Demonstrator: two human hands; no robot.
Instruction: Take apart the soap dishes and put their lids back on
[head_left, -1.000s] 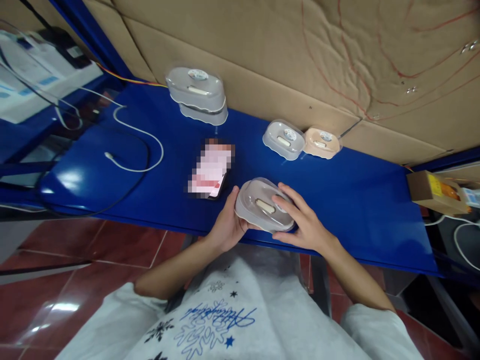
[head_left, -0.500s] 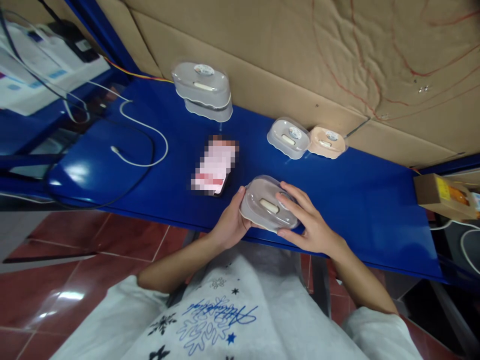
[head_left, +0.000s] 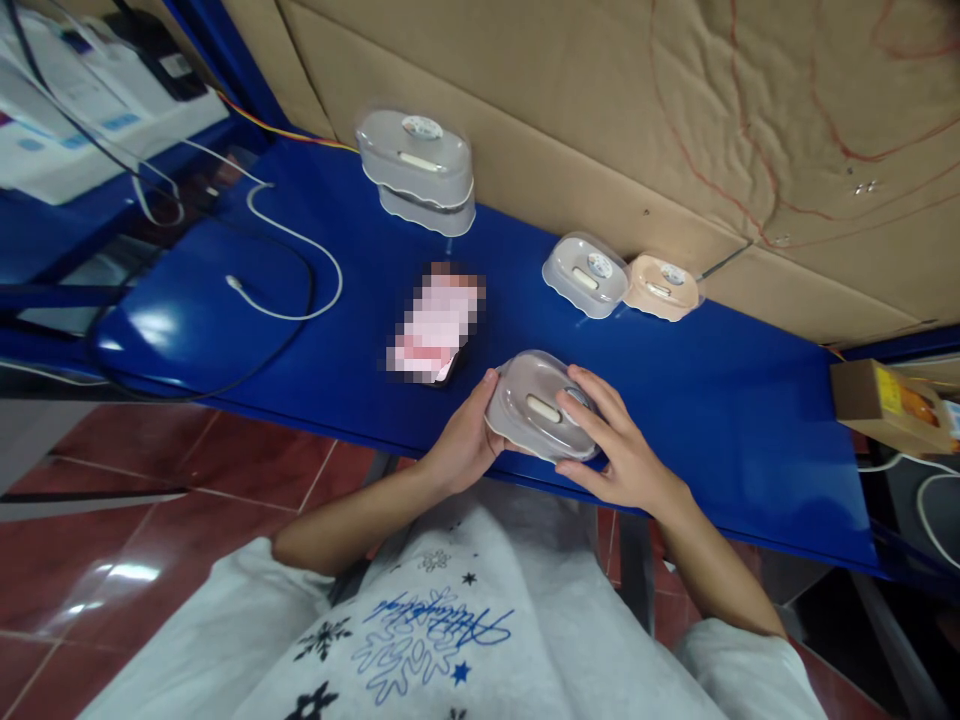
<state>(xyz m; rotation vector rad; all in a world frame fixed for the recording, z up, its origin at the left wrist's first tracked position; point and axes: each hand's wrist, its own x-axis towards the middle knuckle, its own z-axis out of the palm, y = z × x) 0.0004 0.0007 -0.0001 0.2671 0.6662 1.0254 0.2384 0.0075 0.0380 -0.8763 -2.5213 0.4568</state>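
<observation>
A small grey oval container with a clear lid [head_left: 517, 385] is held between my two hands over the front edge of the blue table. Its lid has a cream bar-shaped handle and a round sticker. My left hand [head_left: 466, 440] grips its left end, thumb along the side and the other fingers partly hidden beneath. Against the right end, my right hand [head_left: 626, 450] rests with fingers on the lid over the sticker and thumb at the near rim. A phone [head_left: 435, 325] with a blurred-out screen lies just beyond my left hand.
Against the cardboard at the back stand two stacked grey containers [head_left: 416, 160], another grey one [head_left: 585, 275] and a peach one [head_left: 661, 288]. A white cable [head_left: 330, 250] curls across the left of the blue table [head_left: 720, 400]. A cardboard box [head_left: 874, 405] sits at the right end.
The view has shifted slightly. Both hands keep the same hold on the grey container, and nothing has been picked up or let go.
</observation>
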